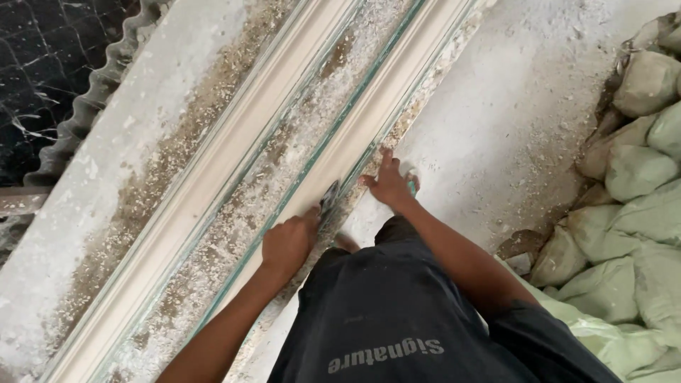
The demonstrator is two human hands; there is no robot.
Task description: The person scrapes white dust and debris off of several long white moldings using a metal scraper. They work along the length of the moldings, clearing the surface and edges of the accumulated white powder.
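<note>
Two long pale plaster mouldings lie side by side on a dusty bench, running from bottom left to top right. My left hand (289,242) is closed on a small dark scraper blade (330,195) whose tip rests on the nearer moulding (369,117). My right hand (389,183) lies flat with fingers spread on the outer edge of that moulding, something small and teal showing beside it. The farther moulding (234,142) lies untouched. My dark shirt and shorts fill the bottom of the view.
Plaster crumbs and dust cover the bench (128,142) and the pale floor (525,92). Several filled greenish sacks (631,206) are piled at the right. A corrugated sheet edge (99,85) and dark marble floor (42,64) lie at top left.
</note>
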